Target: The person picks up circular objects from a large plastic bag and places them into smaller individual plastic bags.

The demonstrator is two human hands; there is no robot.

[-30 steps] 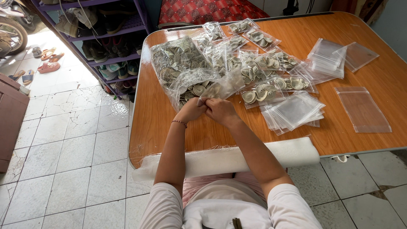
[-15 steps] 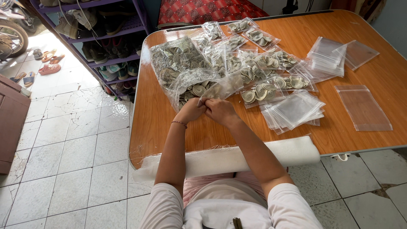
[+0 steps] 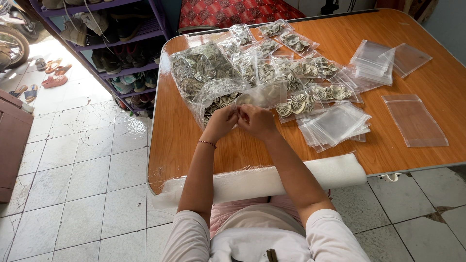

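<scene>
Head view shows the left hand [image 3: 221, 121] and right hand [image 3: 257, 120] pinched together on a small clear bag [image 3: 259, 96] at the near edge of the filled packets [image 3: 296, 73], many already packed, while empty bags [image 3: 335, 125] wait beside them.

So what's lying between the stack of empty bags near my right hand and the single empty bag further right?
Bare wooden table separates the stack of empty bags from the single empty bag, seen from the head camera.
</scene>
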